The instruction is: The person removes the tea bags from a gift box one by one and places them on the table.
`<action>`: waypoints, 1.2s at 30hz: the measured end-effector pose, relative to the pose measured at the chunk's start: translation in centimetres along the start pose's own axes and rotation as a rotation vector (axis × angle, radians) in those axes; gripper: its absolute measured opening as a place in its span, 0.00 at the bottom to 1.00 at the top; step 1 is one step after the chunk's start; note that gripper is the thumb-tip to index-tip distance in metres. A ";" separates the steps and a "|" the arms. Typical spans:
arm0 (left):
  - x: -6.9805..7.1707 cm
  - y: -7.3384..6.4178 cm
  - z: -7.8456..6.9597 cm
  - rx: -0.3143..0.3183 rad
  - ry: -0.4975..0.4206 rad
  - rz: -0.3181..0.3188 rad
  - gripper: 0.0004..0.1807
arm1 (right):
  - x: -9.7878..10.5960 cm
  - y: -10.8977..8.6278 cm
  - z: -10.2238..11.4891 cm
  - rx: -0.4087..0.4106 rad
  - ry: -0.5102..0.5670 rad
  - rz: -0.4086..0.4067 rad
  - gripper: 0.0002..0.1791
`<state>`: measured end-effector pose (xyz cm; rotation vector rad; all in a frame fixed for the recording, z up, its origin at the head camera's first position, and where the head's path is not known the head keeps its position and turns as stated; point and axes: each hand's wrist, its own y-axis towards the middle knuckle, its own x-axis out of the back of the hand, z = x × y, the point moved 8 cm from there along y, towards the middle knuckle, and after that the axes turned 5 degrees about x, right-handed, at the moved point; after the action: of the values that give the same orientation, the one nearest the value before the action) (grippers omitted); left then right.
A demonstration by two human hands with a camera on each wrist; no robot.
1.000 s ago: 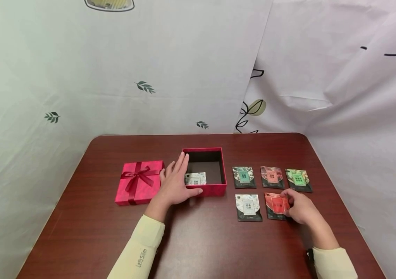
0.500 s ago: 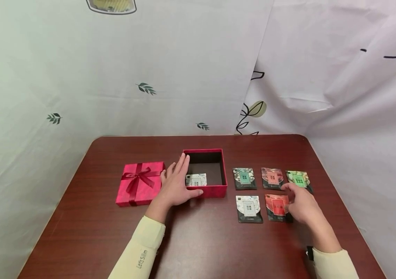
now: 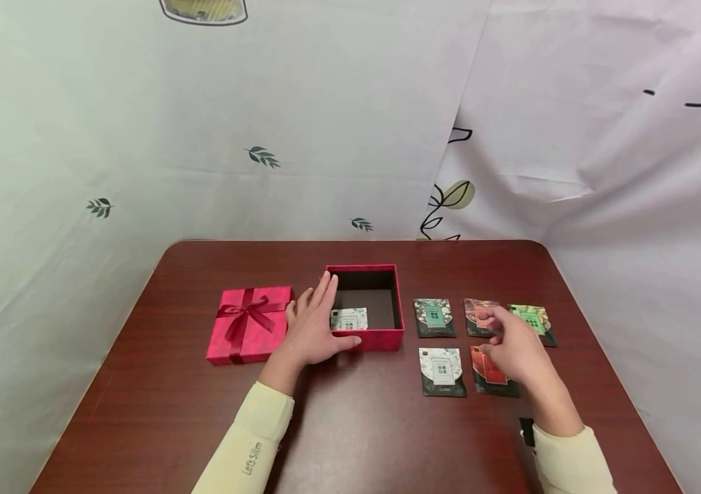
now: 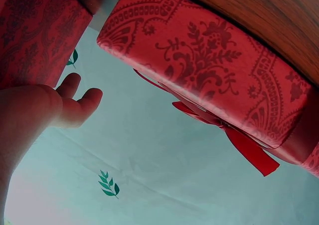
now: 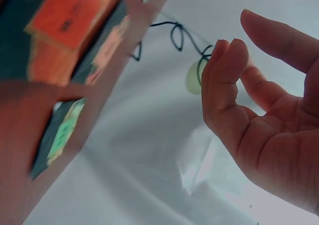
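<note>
My left hand (image 3: 310, 333) lies along the left side of an open red gift box (image 3: 381, 339), fingers extended and thumb against the front wall. Inside the box, at its front left, is a white-and-black sachet (image 3: 349, 319). Over the sachets on the right hovers my right hand (image 3: 517, 346), holding nothing. Its fingers are loosely bent and the thumb stands apart in the right wrist view (image 5: 274, 130). Below it is a red sachet (image 3: 489, 372), partly covered by the hand, and behind its fingertips a pinkish sachet (image 3: 476, 318).
Left of the box sits its red lid (image 3: 221, 343) with a ribbon bow. A teal sachet (image 3: 433, 317), another white sachet (image 3: 442, 372) and a green sachet (image 3: 536, 320) lie on the dark wooden table (image 3: 375, 425). A pale printed curtain (image 3: 326, 123) hangs behind.
My right hand has left the right edge of the red sachet and moved up-left over it, toward the pinkish sachet. The left hand stays on the box.
</note>
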<state>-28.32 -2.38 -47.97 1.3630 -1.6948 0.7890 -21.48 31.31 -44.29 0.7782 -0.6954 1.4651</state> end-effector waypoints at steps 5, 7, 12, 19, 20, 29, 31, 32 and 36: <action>-0.1 0.0 0.1 -0.001 0.004 -0.002 0.71 | -0.1 0.6 1.7 0.035 0.044 -0.023 0.27; 0.0 0.0 0.1 -0.002 0.001 -0.005 0.71 | -0.1 0.8 2.4 0.056 0.053 -0.031 0.25; 0.0 -0.1 0.0 -0.002 -0.003 -0.007 0.71 | -0.3 1.2 4.3 0.096 0.095 -0.039 0.23; 0.1 -0.1 0.0 0.001 0.001 -0.002 0.71 | -1.0 2.0 6.8 0.131 0.135 -0.058 0.20; 0.1 -0.1 0.0 0.001 0.000 -0.001 0.71 | -1.1 2.1 7.1 0.131 0.128 -0.061 0.20; 0.1 0.0 0.0 0.008 -0.004 0.003 0.71 | -3.1 3.1 10.5 0.140 0.205 -0.012 0.24; 0.2 0.0 0.0 0.010 -0.005 -0.002 0.71 | -3.6 3.4 11.2 0.150 0.220 -0.005 0.24; 0.2 0.0 0.0 0.012 -0.005 -0.003 0.71 | -3.8 3.6 11.6 0.154 0.227 0.000 0.25; 0.2 -0.1 0.0 0.013 -0.006 0.001 0.71 | -4.8 4.2 12.6 0.167 0.234 0.032 0.25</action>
<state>-28.27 -2.45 -47.81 1.3749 -1.6977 0.7990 -25.01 18.09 -40.62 0.7096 -0.4136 1.6279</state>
